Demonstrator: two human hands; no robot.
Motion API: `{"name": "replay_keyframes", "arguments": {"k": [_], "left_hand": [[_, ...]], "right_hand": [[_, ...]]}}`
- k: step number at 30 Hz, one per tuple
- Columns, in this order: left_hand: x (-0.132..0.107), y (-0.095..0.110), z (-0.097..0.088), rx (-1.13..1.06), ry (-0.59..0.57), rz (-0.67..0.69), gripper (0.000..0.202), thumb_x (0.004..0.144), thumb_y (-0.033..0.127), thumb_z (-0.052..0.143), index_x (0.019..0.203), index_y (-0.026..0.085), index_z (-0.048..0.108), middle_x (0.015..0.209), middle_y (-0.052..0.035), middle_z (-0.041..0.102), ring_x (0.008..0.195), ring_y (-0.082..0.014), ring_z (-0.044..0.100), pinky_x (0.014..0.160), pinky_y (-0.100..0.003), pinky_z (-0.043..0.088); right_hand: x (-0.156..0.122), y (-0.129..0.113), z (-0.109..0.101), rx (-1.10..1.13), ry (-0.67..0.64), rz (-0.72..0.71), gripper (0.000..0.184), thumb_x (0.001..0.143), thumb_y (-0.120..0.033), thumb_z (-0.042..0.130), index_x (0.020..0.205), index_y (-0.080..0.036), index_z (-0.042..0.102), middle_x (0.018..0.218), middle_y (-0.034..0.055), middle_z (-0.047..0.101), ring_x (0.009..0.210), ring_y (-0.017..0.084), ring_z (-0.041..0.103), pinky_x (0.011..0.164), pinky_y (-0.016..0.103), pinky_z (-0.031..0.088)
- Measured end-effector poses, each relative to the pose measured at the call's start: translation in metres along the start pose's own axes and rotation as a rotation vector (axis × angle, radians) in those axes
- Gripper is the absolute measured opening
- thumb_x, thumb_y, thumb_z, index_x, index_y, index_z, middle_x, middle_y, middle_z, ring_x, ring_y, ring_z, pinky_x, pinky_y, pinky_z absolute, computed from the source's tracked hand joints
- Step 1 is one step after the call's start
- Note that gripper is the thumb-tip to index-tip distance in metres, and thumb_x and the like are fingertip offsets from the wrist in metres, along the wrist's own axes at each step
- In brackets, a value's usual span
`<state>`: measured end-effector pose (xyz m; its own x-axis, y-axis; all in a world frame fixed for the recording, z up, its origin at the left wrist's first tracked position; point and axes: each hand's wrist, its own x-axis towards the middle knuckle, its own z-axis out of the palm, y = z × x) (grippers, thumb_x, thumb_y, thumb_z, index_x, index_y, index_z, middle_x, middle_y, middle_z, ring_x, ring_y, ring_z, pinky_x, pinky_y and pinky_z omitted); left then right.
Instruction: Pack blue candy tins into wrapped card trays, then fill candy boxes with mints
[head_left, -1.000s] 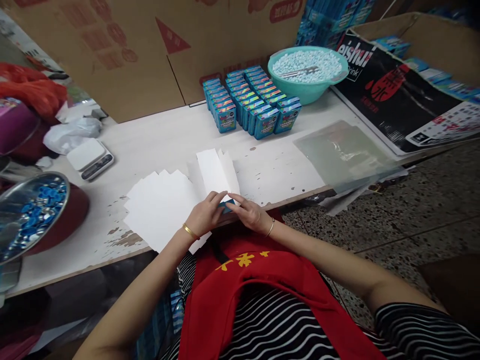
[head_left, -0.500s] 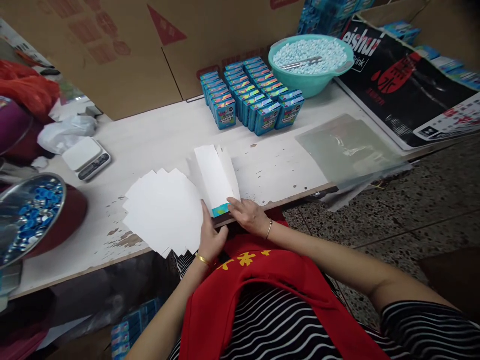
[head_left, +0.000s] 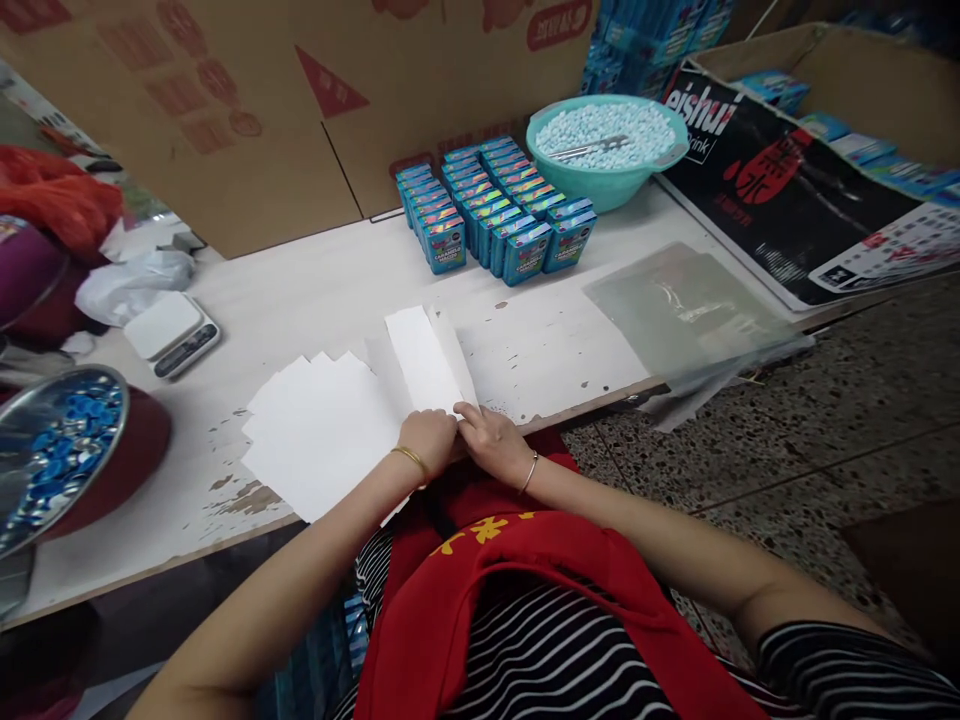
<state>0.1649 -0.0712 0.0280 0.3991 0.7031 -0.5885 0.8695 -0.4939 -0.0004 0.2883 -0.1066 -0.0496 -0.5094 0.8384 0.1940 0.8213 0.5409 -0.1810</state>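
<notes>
Your left hand (head_left: 429, 440) and right hand (head_left: 496, 442) meet, fingers curled, at the white card's (head_left: 421, 355) near end, perhaps steadying it, though any grip is hidden.

Through the head camera, I read "CARAMELO" on small blue boxes (head_left: 525, 255). A black printed panel (head_left: 795, 240) shows "eishui", with "rink" below. The red apron's (head_left: 570, 560) yellow characters I cannot make out.

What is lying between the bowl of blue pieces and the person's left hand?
In the head view, fanned white sheets lie between them, next to the left hand; tabletop shows nearer the bowl.
</notes>
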Motion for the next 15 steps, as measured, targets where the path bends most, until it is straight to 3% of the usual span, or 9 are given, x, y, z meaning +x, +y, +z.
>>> {"name": "replay_keyframes", "arguments": {"k": [3, 7, 11, 13, 15], "left_hand": [[0.012, -0.009, -0.006, -0.026, -0.09, 0.038, 0.024, 0.085, 0.029, 0.049, 0.096, 0.015, 0.067, 0.097, -0.0117, 0.069, 0.09, -0.0242, 0.066, 0.076, -0.032, 0.048], [0.027, -0.023, -0.012, -0.073, -0.231, 0.103, 0.02, 0.078, 0.029, 0.057, 0.091, 0.02, 0.069, 0.087, -0.003, 0.071, 0.081, -0.0184, 0.064, 0.079, -0.03, 0.046], [0.033, -0.036, -0.015, -0.204, -0.316, 0.067, 0.02, 0.071, 0.029, 0.063, 0.087, 0.02, 0.07, 0.079, 0.0003, 0.068, 0.071, -0.0148, 0.06, 0.07, -0.026, 0.045], [0.032, -0.035, -0.016, -0.217, -0.279, 0.049, 0.015, 0.07, 0.029, 0.063, 0.081, 0.02, 0.07, 0.075, 0.0007, 0.068, 0.069, -0.0149, 0.06, 0.069, -0.027, 0.045], [0.03, -0.023, -0.017, -0.178, -0.197, 0.051, 0.011, 0.071, 0.027, 0.062, 0.077, 0.02, 0.069, 0.073, 0.0001, 0.069, 0.07, -0.0166, 0.061, 0.071, -0.029, 0.045]], "right_hand": [[0.001, 0.002, 0.006, 0.033, 0.031, -0.009, 0.025, 0.092, -0.01, 0.04, 0.085, -0.012, 0.064, 0.119, 0.0126, 0.06, 0.078, 0.018, 0.055, 0.063, 0.03, 0.046], [0.0, 0.002, 0.011, 0.067, 0.042, 0.013, 0.025, 0.093, -0.012, 0.039, 0.087, -0.013, 0.063, 0.122, 0.013, 0.058, 0.077, 0.018, 0.056, 0.062, 0.03, 0.046], [-0.003, 0.002, -0.002, 0.207, 0.122, 0.0, 0.026, 0.092, -0.017, 0.042, 0.113, -0.016, 0.057, 0.137, 0.014, 0.046, 0.087, 0.019, 0.057, 0.071, 0.031, 0.049], [-0.002, 0.007, -0.014, 0.316, 0.209, 0.082, 0.046, 0.091, -0.029, 0.048, 0.134, -0.016, 0.041, 0.144, 0.0173, 0.035, 0.102, 0.022, 0.054, 0.079, 0.033, 0.049], [0.004, 0.016, -0.024, 0.385, 0.217, 0.264, 0.067, 0.088, -0.039, 0.051, 0.144, -0.013, 0.024, 0.144, 0.0202, 0.033, 0.111, 0.025, 0.051, 0.082, 0.035, 0.049]]}}
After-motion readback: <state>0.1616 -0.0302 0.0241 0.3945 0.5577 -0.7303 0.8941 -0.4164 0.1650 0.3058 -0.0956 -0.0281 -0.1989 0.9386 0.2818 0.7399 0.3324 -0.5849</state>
